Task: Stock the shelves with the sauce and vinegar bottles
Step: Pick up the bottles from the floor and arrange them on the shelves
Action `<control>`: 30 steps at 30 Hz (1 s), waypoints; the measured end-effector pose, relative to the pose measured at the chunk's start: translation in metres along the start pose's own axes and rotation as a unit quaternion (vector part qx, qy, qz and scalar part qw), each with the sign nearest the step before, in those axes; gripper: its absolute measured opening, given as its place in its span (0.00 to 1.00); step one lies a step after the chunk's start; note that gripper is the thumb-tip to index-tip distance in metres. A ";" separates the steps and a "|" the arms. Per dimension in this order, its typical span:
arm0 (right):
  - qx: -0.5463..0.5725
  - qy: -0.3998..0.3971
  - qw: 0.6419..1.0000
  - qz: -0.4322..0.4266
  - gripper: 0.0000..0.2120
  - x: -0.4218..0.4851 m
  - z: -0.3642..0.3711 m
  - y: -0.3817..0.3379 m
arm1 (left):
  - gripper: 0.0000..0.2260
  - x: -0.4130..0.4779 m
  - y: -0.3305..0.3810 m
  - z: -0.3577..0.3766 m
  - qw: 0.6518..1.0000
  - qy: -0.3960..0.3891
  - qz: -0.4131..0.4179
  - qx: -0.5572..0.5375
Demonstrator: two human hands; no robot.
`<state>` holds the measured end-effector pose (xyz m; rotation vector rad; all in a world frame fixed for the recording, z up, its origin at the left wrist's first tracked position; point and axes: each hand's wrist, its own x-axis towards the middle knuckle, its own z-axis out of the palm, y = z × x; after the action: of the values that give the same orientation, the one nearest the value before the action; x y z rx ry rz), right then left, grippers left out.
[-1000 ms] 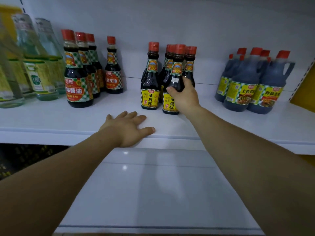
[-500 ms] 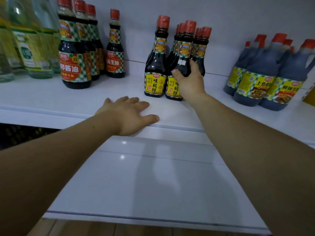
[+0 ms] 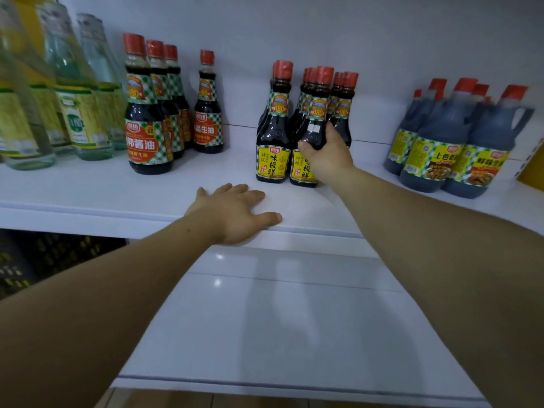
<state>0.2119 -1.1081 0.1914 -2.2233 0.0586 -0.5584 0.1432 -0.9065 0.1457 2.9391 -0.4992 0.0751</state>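
My right hand [image 3: 326, 156] grips a dark sauce bottle with a yellow label and red cap [image 3: 313, 119], which stands on the white upper shelf [image 3: 88, 189] in the front row of a cluster of like bottles. Another yellow-label bottle [image 3: 273, 136] stands just left of it, touching. My left hand [image 3: 235, 212] rests flat, fingers spread, on the shelf's front edge, left of and nearer than the held bottle.
Red-label soy sauce bottles [image 3: 147, 119] stand left of the cluster, clear vinegar bottles [image 3: 79, 92] at the far left, and large dark jugs with handles [image 3: 459, 142] at the right. A white lower shelf [image 3: 279, 334] juts out below. Dark crates [image 3: 44, 254] sit at lower left.
The view has shifted slightly. My right hand stays wrapped on the yellow-label bottle standing on the shelf, and my left hand stays flat on the shelf edge.
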 end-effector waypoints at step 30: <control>-0.071 -0.460 0.871 -0.158 0.34 -0.375 0.132 -0.109 | 0.35 -0.418 -0.105 0.070 0.887 -0.017 -0.369 -0.275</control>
<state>-0.0870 -0.8572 0.0573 -2.4353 -0.7904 0.4039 -0.2145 -0.6845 0.0292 2.3652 0.5355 -0.1811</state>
